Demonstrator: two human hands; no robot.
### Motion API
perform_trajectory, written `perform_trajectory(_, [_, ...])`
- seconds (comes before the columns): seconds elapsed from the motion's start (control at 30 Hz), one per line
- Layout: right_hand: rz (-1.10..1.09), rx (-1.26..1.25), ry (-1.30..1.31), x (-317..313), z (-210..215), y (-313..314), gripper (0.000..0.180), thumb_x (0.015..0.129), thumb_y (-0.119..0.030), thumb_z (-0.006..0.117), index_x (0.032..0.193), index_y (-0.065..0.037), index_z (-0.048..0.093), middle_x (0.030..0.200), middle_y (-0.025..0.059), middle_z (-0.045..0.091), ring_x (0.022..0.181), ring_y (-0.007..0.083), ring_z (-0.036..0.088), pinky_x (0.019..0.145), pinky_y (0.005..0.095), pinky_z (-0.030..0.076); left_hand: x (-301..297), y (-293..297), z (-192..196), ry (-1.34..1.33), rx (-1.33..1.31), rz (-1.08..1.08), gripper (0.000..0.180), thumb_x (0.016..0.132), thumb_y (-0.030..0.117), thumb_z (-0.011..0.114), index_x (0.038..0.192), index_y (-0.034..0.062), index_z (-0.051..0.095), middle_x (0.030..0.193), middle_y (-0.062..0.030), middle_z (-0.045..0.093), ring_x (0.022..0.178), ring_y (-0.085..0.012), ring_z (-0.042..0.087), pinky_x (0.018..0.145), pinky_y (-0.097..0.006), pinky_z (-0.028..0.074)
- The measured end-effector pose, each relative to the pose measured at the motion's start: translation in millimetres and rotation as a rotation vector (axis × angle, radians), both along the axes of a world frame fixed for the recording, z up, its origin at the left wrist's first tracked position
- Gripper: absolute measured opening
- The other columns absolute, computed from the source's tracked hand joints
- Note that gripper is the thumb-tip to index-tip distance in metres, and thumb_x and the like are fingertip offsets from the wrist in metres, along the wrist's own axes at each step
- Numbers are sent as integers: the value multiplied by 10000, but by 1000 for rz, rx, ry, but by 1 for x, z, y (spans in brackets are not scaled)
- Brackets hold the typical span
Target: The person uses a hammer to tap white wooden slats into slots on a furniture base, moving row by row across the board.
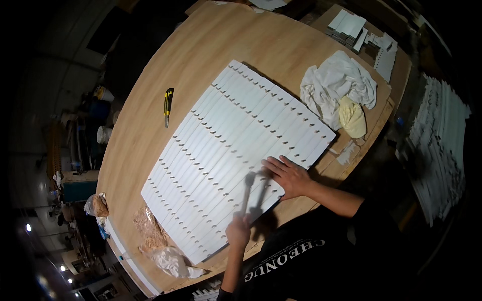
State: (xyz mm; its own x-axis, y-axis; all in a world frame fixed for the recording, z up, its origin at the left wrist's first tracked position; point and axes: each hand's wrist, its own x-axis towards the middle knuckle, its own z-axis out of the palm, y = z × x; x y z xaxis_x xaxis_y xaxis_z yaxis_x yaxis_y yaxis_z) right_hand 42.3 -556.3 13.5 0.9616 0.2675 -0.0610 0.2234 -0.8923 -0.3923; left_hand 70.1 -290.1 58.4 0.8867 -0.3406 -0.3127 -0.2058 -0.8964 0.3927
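White slats lie side by side as one broad panel (pixel 221 130) on the wooden table, with rows of small brownish slots or notches across them. My left hand (pixel 238 231) is closed around a slim-handled tool with a wider end (pixel 248 185). That tool is motion-blurred, so its exact kind cannot be made out; it reaches over the near part of the panel and casts a shadow there. Flat on the panel near its right edge, my right hand (pixel 288 176) presses down with fingers spread and holds nothing.
A yellow-and-black utility knife (pixel 168 106) lies left of the panel. Crumpled white cloth (pixel 339 83) and a pale yellow bundle (pixel 352 118) sit at the right. Plastic bags (pixel 173 262) lie at the near left. Stacked white pieces (pixel 346 26) stand far right on the table (pixel 211 40).
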Motion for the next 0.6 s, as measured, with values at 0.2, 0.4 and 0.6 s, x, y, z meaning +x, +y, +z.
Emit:
perform_trajectory(0.2, [-5, 1, 22, 1, -1, 0, 1076, 623, -519, 755, 1426, -7, 255, 1516, 168, 167, 1419, 296, 110, 1151, 444, 120, 7, -8, 15, 23, -153, 71, 218, 916, 284, 515, 932, 67, 508, 688, -218, 605, 655, -436, 587, 580, -526, 436])
perform_trajectory(0.4, [18, -53, 50, 1, 7, 1, 1097, 618, -552, 748, 1430, -7, 251, 1504, 166, 206, 1417, 293, 125, 1154, 442, 110, 22, -5, -10, -27, 31, 1, 223, 917, 283, 513, 918, 60, 506, 700, -217, 610, 654, -435, 585, 580, -517, 441])
perform_trajectory(0.6, [2, -36, 62, 2, 5, 0, 1078, 632, -533, 746, 1430, -6, 247, 1495, 162, 227, 1408, 295, 151, 1151, 442, 124, 25, -16, 9, -55, -85, 91, 224, 918, 286, 510, 949, 65, 521, 704, -215, 610, 670, -436, 585, 601, -517, 440])
